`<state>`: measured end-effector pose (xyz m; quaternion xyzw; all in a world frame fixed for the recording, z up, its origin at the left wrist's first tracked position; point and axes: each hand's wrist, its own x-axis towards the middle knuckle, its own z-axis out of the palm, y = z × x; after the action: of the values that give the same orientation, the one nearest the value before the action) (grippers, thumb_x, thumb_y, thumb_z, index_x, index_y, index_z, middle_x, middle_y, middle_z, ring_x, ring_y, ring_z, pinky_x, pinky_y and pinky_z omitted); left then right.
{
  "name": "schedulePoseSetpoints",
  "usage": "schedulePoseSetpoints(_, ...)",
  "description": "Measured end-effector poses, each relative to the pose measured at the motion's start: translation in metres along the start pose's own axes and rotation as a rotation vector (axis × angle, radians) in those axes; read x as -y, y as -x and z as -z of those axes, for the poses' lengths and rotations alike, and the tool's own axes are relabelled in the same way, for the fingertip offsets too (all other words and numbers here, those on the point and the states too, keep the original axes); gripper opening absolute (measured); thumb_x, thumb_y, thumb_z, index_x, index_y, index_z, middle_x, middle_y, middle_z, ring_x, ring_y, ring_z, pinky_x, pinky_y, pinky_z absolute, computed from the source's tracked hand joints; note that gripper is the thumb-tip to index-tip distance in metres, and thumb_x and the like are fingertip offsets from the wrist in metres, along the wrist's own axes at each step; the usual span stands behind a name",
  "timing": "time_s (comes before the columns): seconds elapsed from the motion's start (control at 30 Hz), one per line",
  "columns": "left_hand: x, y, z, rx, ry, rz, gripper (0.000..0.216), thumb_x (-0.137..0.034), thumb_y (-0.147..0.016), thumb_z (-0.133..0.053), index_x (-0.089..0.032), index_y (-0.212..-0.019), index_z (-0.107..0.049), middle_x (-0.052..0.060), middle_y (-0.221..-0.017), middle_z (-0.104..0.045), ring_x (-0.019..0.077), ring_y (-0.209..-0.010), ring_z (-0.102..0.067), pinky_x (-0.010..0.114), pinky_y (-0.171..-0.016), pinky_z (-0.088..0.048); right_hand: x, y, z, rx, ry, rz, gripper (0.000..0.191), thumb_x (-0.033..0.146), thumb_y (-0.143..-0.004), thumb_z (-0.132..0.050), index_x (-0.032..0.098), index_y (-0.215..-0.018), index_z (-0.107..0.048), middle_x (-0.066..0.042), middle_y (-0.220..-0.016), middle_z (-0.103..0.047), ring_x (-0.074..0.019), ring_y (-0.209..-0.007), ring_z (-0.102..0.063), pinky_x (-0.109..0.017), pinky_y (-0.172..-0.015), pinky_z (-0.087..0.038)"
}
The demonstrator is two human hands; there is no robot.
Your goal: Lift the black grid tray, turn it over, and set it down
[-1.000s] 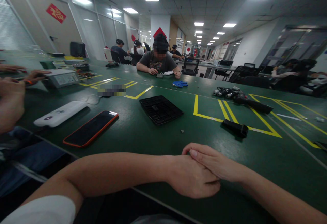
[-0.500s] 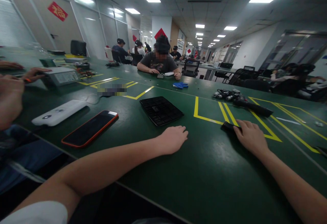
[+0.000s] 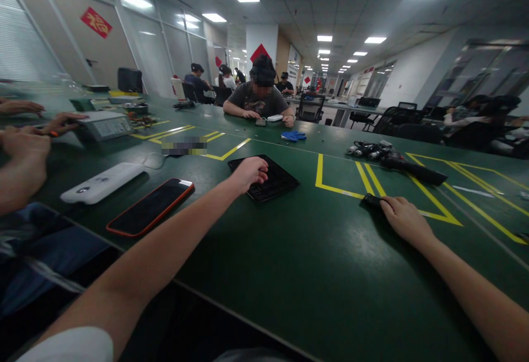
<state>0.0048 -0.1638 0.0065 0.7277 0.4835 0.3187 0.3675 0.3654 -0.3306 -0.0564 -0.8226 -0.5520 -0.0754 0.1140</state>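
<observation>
My left hand [image 3: 249, 173] is over the black compartment tray [image 3: 279, 180], hiding part of its left side. Its fingers are bent inward and close together; whatever they may hold is too small or hidden to make out, and contact with the tray is unclear. To the right, my right hand [image 3: 404, 219] rests low on the table, wrapped around a dark, narrow object [image 3: 371, 201] whose rounded end sticks out past the fingers. The exact kind of this object does not show.
On the green table [image 3: 264, 274] lie an orange-edged phone [image 3: 151, 207] and a white power bank [image 3: 103, 182] with a cable. Farther back are a blue glove [image 3: 293, 136] and a bundle of dark cables [image 3: 370, 150]. A co-worker's hands [image 3: 25, 158] are near a metal box [image 3: 105, 125].
My left hand has moved forward and left from the bare table onto the tray area, its fingers now curled. My right hand stays at the dark object, nearly unmoved.
</observation>
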Motion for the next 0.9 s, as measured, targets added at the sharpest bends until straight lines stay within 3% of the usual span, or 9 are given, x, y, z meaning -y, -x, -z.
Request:
schedulePoseSetpoints(0.07,0.011,-0.017,0.017,-0.066,-0.014,0.057,0.014,-0.016,-0.079,-0.041,-0.012,-0.081,-0.054,0.004,-0.066,-0.055,0.0128,-0.059,-0.056,0.022,-0.053,-0.043,0.001,0.000,0.000,-0.012,-0.001,0.002,0.049,0.038,-0.088,-0.025,0.010,-0.111,-0.058,-0.019,-0.107,-0.059,-0.0299,-0.096,-0.057,-0.042,-0.084,-0.044)
schedulePoseSetpoints(0.17,0.027,-0.027,0.030,-0.096,-0.173,0.051,0.015,-0.028,-0.073,-0.055,-0.013,-0.075,-0.055,0.006,-0.073,-0.059,0.0182,-0.074,-0.058,0.024,-0.061,-0.043,0.001,0.001,0.000,-0.012,-0.016,0.008,0.049,0.038,-0.088,-0.024,0.010,-0.109,-0.058,-0.019,-0.106,-0.059,-0.0292,-0.097,-0.056,-0.041,-0.083,-0.044)
schedulePoseSetpoints(0.3,0.036,-0.026,0.026,0.003,-0.717,-0.060,0.036,-0.047,-0.069,-0.059,-0.011,-0.077,-0.060,0.016,-0.095,-0.063,0.0286,-0.093,-0.057,0.031,-0.076,-0.043,0.000,0.002,-0.002,-0.071,0.000,0.038,0.050,0.043,-0.088,-0.025,0.012,-0.109,-0.058,-0.018,-0.115,-0.055,-0.0308,-0.108,-0.051,-0.045,-0.089,-0.040)
schedulePoseSetpoints(0.4,0.033,-0.023,0.020,0.077,-0.853,-0.089,0.045,-0.051,-0.072,-0.053,-0.009,-0.085,-0.061,0.020,-0.099,-0.063,0.0303,-0.094,-0.058,0.033,-0.077,-0.043,0.007,0.001,-0.005,-0.070,-0.012,0.045,0.053,0.050,-0.084,-0.036,0.010,-0.111,-0.056,-0.019,-0.117,-0.054,-0.0325,-0.107,-0.051,-0.047,-0.090,-0.039)
schedulePoseSetpoints(0.47,0.028,-0.018,0.016,0.111,-0.912,-0.110,0.047,-0.052,-0.073,-0.051,-0.009,-0.088,-0.061,0.019,-0.098,-0.063,0.0303,-0.092,-0.059,0.033,-0.074,-0.044,0.019,0.003,-0.006,-0.029,-0.098,0.051,0.051,0.045,-0.079,-0.047,0.007,-0.111,-0.055,-0.019,-0.111,-0.057,-0.0312,-0.102,-0.052,-0.045,-0.090,-0.040)
schedulePoseSetpoints(0.57,0.019,-0.003,0.000,0.121,-0.876,-0.158,0.046,-0.052,-0.075,-0.049,-0.010,-0.089,-0.060,0.018,-0.096,-0.063,0.0296,-0.088,-0.060,0.033,-0.072,-0.045,0.050,0.014,-0.006,0.015,-0.301,0.132,0.044,0.036,-0.075,-0.053,0.010,-0.110,-0.055,-0.015,-0.107,-0.059,-0.0292,-0.103,-0.051,-0.045,-0.091,-0.039)
schedulePoseSetpoints(0.77,-0.002,0.043,-0.052,0.283,-0.487,-0.415,0.048,-0.053,-0.080,-0.045,-0.013,-0.106,-0.049,0.013,-0.100,-0.059,0.0248,-0.090,-0.057,0.034,-0.075,-0.044,0.112,0.053,0.014,0.167,-0.922,0.205,0.041,0.044,-0.073,-0.054,0.018,-0.105,-0.055,-0.011,-0.111,-0.059,-0.0291,-0.107,-0.051,-0.046,-0.091,-0.042)
schedulePoseSetpoints(0.9,-0.005,0.063,-0.066,0.404,-0.277,-0.553,0.042,-0.044,-0.085,-0.043,-0.012,-0.112,-0.041,0.012,-0.101,-0.057,0.0219,-0.088,-0.056,0.034,-0.073,-0.045,0.119,0.064,0.024,0.174,-0.954,0.370,0.042,0.044,-0.078,-0.052,0.021,-0.113,-0.052,-0.010,-0.115,-0.057,-0.0277,-0.111,-0.050,-0.046,-0.094,-0.041)
